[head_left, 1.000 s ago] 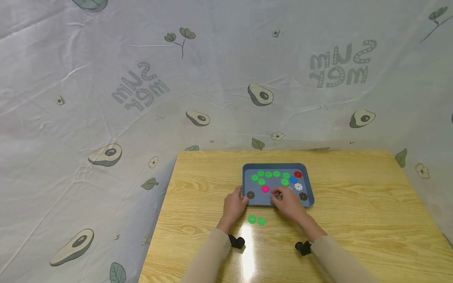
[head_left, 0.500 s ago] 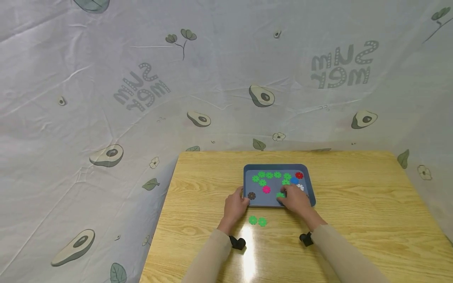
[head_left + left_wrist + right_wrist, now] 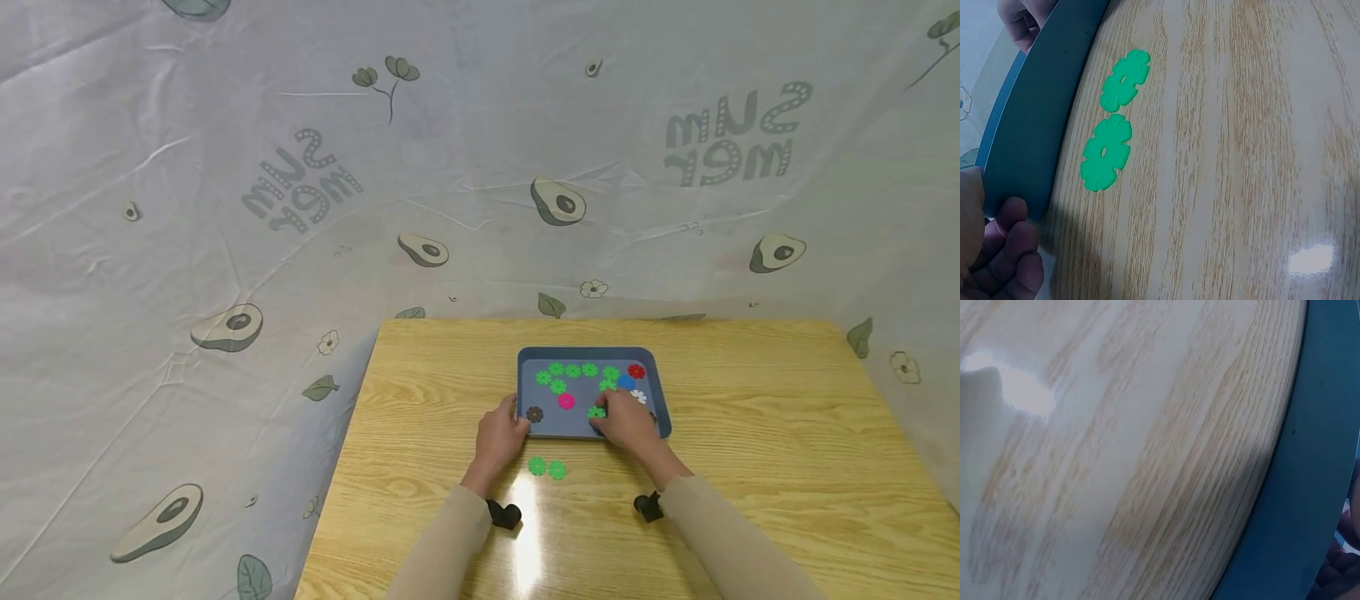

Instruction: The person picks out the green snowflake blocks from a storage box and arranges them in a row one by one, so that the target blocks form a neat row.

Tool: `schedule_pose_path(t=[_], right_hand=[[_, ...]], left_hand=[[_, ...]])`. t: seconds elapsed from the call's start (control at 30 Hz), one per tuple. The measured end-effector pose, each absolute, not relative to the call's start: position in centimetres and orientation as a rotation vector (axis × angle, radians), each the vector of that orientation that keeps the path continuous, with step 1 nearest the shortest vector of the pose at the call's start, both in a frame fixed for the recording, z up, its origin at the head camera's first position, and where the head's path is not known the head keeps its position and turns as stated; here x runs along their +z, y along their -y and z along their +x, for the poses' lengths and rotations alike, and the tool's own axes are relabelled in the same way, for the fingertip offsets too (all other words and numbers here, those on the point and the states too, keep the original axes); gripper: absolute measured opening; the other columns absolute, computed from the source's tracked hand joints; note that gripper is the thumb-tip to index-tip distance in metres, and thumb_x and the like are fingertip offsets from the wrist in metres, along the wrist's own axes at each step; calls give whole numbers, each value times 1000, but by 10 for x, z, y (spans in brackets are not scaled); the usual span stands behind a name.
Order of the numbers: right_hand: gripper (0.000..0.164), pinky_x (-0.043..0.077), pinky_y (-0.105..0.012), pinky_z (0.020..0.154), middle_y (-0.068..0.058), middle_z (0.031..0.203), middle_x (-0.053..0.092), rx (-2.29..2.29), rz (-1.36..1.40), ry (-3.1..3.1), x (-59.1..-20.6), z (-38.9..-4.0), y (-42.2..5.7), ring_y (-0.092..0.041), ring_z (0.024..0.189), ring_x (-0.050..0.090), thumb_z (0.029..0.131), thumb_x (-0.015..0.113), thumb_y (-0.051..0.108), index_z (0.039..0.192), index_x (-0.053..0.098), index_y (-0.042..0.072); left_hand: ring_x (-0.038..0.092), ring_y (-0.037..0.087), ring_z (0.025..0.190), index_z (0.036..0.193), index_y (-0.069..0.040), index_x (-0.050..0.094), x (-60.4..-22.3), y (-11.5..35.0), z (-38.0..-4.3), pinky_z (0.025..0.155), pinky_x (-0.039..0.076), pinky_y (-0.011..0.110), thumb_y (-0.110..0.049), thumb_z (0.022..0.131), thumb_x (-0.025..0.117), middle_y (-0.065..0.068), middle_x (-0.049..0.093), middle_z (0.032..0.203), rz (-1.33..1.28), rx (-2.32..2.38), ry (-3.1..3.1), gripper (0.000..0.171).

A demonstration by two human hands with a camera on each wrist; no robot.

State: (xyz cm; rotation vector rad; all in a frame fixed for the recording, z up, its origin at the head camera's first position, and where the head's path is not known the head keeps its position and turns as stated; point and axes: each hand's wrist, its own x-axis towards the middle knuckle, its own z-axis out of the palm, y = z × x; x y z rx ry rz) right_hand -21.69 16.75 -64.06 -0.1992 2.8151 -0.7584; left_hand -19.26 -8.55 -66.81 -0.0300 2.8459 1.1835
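A shallow blue-grey tray (image 3: 555, 435) lies on the wooden table. My left hand (image 3: 500, 435) grips its near left corner, and in the left wrist view the curled fingers (image 3: 1021, 240) show at that corner. Inside the tray, my right hand (image 3: 628, 423) has thumb and fingers around a flat green notched interlocking disc (image 3: 596, 412). A pink disc (image 3: 566, 402) lies to the left of that one, and a brown disc (image 3: 535, 414) sits by my left thumb. In the right wrist view the tray wall (image 3: 1297, 487) hides most of the right hand.
Several green discs (image 3: 573, 371) lie along the tray's far part, with red (image 3: 636, 372), blue (image 3: 626, 382) and white (image 3: 638, 397) discs at the right. Two green discs (image 3: 537, 466) lie on the table (image 3: 420, 400) before the tray. A printed cloth (image 3: 480, 167) hangs behind.
My right hand has moved slightly right, and the green disc at its fingers has gone from tilted to flat in the tray. The left hand keeps its hold on the corner.
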Motion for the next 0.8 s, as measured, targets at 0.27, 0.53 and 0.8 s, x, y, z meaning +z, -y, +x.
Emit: schedule_pose_path(t=[0.27,0.53,0.8], right_hand=[[19,49,-45,74,-4,85,60,-879,-288,-2832,-636,-210,-164,-22,77,56,92,74,10,108,67,2],[15,47,-38,69,1,84,60,-1071,-302,-2849,-628,-198,-161,-17,74,55,95,72,14,107,70,5],[12,48,-31,68,3,84,63,-1285,-310,-2711,-624,-172,-154,-14,74,57,95,73,14,103,72,6]], left_hand=[[31,8,48,147,-6,57,-669,84,-192,49,27,28,-15,90,59,-8,37,53,-26,1179,-2842,58],[31,7,47,145,-5,58,-673,86,-191,48,28,28,-15,89,61,-9,37,53,-1,1186,-2891,57],[28,7,47,146,-4,58,-672,87,-191,48,27,28,-15,90,60,-9,34,52,-8,1178,-2881,57]])
